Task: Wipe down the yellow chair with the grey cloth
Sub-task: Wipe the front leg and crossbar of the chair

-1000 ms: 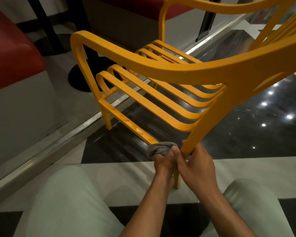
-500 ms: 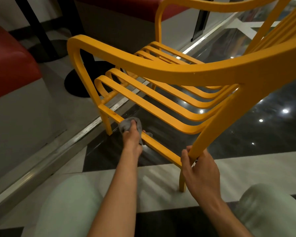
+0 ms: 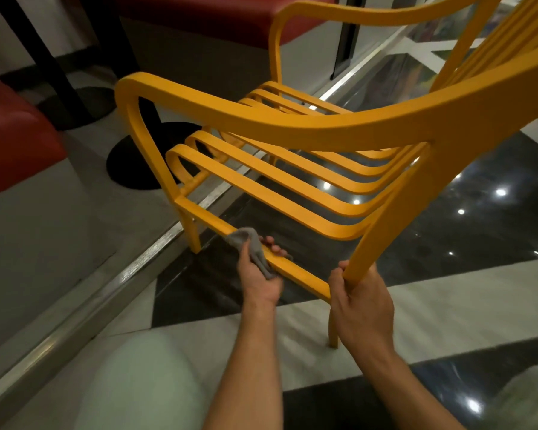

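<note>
The yellow chair [image 3: 292,135] has curved slats and armrests, and it stands tilted toward me. The grey cloth [image 3: 251,246] is crumpled and wrapped over the low side rail, near the front leg, pressed by my fingers [image 3: 272,243].

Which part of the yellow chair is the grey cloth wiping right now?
The low side rail under the seat slats, joining two legs. The left hand wraps the grey cloth around it; the right hand grips a leg, bare.
</note>
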The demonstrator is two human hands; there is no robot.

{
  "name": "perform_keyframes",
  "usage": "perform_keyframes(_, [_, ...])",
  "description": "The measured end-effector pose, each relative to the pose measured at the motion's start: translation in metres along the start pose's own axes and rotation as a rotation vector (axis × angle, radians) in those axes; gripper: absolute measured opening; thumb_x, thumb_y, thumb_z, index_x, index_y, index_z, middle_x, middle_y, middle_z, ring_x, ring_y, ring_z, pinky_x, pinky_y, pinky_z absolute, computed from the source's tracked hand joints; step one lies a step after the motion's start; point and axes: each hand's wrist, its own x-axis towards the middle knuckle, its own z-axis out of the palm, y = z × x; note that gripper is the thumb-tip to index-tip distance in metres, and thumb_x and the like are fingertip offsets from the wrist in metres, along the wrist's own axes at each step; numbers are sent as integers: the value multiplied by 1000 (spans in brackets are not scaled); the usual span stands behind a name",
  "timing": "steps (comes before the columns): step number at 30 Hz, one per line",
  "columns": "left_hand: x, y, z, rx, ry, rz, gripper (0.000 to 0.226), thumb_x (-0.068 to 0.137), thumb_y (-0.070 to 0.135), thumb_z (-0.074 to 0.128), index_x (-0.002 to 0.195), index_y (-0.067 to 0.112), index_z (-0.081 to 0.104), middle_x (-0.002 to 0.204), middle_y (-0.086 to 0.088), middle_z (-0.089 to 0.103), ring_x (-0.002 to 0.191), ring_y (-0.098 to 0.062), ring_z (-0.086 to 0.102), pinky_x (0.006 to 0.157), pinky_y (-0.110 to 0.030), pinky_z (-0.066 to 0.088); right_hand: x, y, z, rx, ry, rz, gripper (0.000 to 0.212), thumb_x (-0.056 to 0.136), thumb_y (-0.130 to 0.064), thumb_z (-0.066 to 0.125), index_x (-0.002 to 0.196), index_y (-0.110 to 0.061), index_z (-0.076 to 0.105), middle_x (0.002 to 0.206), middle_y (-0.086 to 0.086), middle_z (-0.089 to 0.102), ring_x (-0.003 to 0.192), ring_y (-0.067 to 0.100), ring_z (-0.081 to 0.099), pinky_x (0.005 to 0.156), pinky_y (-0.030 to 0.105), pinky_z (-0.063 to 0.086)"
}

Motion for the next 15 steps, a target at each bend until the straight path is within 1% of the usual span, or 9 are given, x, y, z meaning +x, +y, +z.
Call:
perform_keyframes(2, [-22, -41, -3, -26, -61, -117, 48, 105, 40, 52, 77, 11, 79, 80, -9, 69, 67, -21, 68, 76, -36, 58, 1, 0, 0, -13, -2, -5, 13, 99, -39, 55, 98, -27, 59, 83, -8, 60, 75, 8, 61, 60, 19, 42])
perform_keyframes(4, [-39, -67, -8, -9, -77, -198, 36, 98, 36, 62, 87, 7, 79, 91, -15, 71, 84, -27, 70, 110, -41, 49, 2, 0, 0, -17, 2, -16, 16, 97, -42, 53, 98, -28, 58, 83, -9, 60, 75, 7, 61, 60, 19, 42])
perform_keyframes(5, [-42, -72, -10, 28, -73, -211, 31, 95, 37, 67, 97, 8, 76, 97, -18, 70, 92, -30, 70, 119, -45, 41, 2, -1, 0, -14, 3, -13, 14, 98, -41, 54, 99, -27, 58, 83, -9, 61, 74, 6, 61, 60, 19, 41])
perform_keyframes(7, [-44, -64, -7, 248, -26, -209, 39, 94, 48, 68, 110, 13, 73, 110, -21, 72, 100, -33, 70, 117, -53, 44, 1, -2, -1, -7, -1, 2, 8, 100, -35, 59, 99, -27, 58, 82, -7, 61, 74, 7, 61, 59, 18, 40])
perform_keyframes(9, [-38, -42, 5, 525, 53, -186, 46, 98, 60, 59, 111, 17, 70, 111, -19, 72, 97, -33, 70, 98, -56, 57, 1, -2, -1, -8, 2, 17, 6, 100, -33, 61, 99, -28, 59, 82, -7, 62, 74, 8, 62, 60, 19, 42])
perform_keyframes(10, [-32, -29, 10, 601, 114, -174, 52, 99, 63, 56, 120, 17, 66, 114, -19, 70, 101, -33, 68, 91, -53, 59, 1, -1, 0, -8, 5, 21, 5, 100, -33, 61, 99, -29, 59, 82, -7, 62, 74, 9, 62, 60, 20, 43])
perform_keyframes(12, [-12, 1, 14, 678, 216, -100, 65, 100, 61, 57, 147, 15, 50, 135, -18, 62, 121, -36, 62, 100, -51, 56, 2, 0, 2, -3, 9, 26, 5, 99, -33, 61, 97, -29, 60, 82, -8, 62, 74, 9, 62, 60, 22, 44])
perform_keyframes(13, [1, 14, 14, 687, 240, -62, 67, 102, 56, 59, 153, 16, 44, 142, -18, 59, 127, -37, 59, 105, -52, 53, 2, 1, 3, 4, 14, 27, 6, 99, -33, 60, 95, -28, 60, 82, -8, 61, 73, 9, 62, 60, 23, 44])
perform_keyframes(15, [25, 37, 16, 624, 266, -45, 61, 102, 51, 61, 151, 19, 46, 138, -17, 62, 121, -35, 64, 99, -52, 54, 3, 2, 4, 6, 33, 17, 11, 99, -35, 58, 91, -27, 60, 80, -8, 60, 70, 9, 61, 59, 25, 45])
